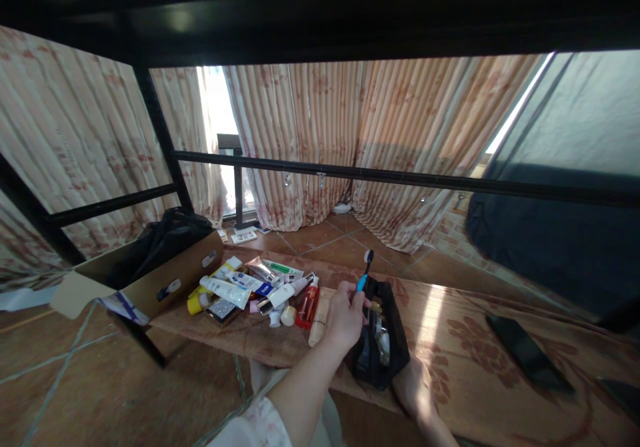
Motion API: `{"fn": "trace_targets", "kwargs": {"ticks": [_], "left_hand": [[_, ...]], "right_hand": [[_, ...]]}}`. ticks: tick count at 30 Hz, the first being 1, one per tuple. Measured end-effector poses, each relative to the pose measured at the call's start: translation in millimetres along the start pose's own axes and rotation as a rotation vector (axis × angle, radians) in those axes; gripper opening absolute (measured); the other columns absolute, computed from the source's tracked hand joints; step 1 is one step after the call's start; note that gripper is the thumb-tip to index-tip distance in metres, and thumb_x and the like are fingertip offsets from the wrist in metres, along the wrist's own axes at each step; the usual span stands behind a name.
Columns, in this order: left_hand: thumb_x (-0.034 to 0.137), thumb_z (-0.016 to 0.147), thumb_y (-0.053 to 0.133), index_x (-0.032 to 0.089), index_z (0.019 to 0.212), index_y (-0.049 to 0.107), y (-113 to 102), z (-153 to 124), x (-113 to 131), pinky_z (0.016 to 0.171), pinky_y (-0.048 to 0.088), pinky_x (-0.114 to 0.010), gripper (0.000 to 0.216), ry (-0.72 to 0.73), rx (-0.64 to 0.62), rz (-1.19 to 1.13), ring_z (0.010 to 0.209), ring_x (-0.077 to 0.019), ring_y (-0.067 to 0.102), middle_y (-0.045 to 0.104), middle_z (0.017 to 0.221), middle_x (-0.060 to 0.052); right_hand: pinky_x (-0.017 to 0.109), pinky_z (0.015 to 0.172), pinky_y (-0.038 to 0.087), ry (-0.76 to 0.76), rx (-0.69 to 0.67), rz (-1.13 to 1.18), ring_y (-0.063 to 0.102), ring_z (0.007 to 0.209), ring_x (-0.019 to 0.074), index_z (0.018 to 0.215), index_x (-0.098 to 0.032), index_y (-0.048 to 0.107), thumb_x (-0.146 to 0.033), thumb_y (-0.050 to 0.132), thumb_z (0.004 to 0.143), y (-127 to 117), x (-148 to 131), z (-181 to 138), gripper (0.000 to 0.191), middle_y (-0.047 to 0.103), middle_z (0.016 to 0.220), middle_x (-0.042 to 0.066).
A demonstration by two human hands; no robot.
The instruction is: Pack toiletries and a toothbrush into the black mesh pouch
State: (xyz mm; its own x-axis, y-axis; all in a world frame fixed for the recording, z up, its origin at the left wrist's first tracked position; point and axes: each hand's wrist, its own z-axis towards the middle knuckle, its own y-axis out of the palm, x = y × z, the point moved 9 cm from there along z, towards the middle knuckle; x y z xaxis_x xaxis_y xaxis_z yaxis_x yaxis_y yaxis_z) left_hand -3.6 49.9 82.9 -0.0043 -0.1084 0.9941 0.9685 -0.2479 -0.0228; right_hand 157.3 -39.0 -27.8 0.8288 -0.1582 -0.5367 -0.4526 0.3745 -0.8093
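Note:
My left hand (346,315) is closed around a blue and black toothbrush (361,282), its bristled head pointing up. The toothbrush is over the left rim of an unzipped black toiletry bag (399,324). Inside the bag lie several small bottles or jars (383,340), partly hidden by its sides. My right hand (416,387) grips the bag's near right corner, with its fingertips hidden. Just left of my left hand are a beige tube (318,320) and a red pump bottle (308,306).
A pile of tubes (227,292) and cosmetics lies left on the cloth-covered surface (450,340). Beyond it stands an open cardboard box (187,280) with black plastic inside. A dark phone (530,354) lies at the right. A black metal bar (320,170) crosses behind, and a shelf hangs overhead.

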Motion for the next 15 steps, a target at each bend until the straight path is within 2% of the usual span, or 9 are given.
{"fn": "trace_targets", "kwargs": {"ticks": [6,11,15], "left_hand": [[0.037,0.086,0.051,0.018,0.083,0.050,1.4,0.8,-0.1,0.037,0.033,-0.017,0.019,-0.004,-0.009,-0.041,0.038,-0.0057,0.050,0.064,0.072,0.001],[0.036,0.084,0.053,0.017,0.080,0.051,2.7,0.2,-3.9,0.039,0.034,-0.017,0.020,-0.029,-0.019,-0.061,0.039,-0.0057,0.052,0.064,0.068,0.002],[0.037,0.083,0.054,0.017,0.080,0.052,2.6,1.4,-7.7,0.039,0.035,-0.015,0.021,-0.040,-0.021,-0.069,0.040,-0.0058,0.053,0.063,0.066,0.002]], "right_hand": [[0.025,0.053,0.045,0.007,0.016,0.023,0.067,0.066,0.0219,0.082,-0.016,0.068,-0.031,0.039,0.084,2.3,5.9,2.3,0.033,0.072,0.076,0.011],[0.025,0.059,0.046,-0.022,0.033,0.041,0.066,0.067,0.0205,0.085,-0.014,0.068,-0.023,0.038,0.082,0.9,0.7,2.7,0.032,0.071,0.077,0.012],[0.024,0.058,0.046,0.034,0.019,0.049,0.066,0.070,0.0202,0.087,-0.013,0.068,-0.021,0.041,0.083,-1.8,-0.7,0.9,0.029,0.071,0.079,0.011]]}}
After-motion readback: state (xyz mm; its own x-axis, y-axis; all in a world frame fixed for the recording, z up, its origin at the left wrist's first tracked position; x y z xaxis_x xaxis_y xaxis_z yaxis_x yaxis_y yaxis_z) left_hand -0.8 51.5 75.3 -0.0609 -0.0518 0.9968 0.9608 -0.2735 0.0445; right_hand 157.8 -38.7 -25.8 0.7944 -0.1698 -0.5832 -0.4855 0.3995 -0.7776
